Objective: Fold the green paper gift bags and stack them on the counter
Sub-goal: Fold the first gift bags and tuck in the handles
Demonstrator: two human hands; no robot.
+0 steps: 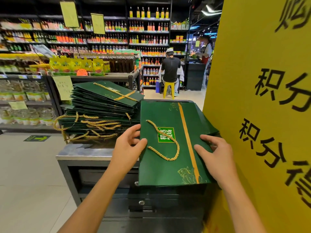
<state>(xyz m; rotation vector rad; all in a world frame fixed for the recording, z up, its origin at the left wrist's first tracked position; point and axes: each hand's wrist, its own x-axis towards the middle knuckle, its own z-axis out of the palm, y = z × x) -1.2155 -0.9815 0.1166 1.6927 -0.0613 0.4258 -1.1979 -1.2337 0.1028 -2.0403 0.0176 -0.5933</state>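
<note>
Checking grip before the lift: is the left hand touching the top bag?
Touching. Head view: the left hand has its thumb on the top bag, fingers at its left edge.

Flat dark green paper gift bag point(168, 169): one orange-gold stripe point(188, 140) runs its length; a lighter green label point(165, 135) bears white characters; a gold line-drawn flower point(188, 175) marks one corner; the twisted rope handle point(168, 159) is gold. Stack of folded dark green paper bags point(104, 105): matching gold stripe and gold rope handles. Brushed grey steel tabletop point(80, 153). Tall yellow panel point(235, 81) with black brush characters. Yellow plastic stool point(168, 91). Green floor marker point(37, 138) with yellow arrow.
</note>
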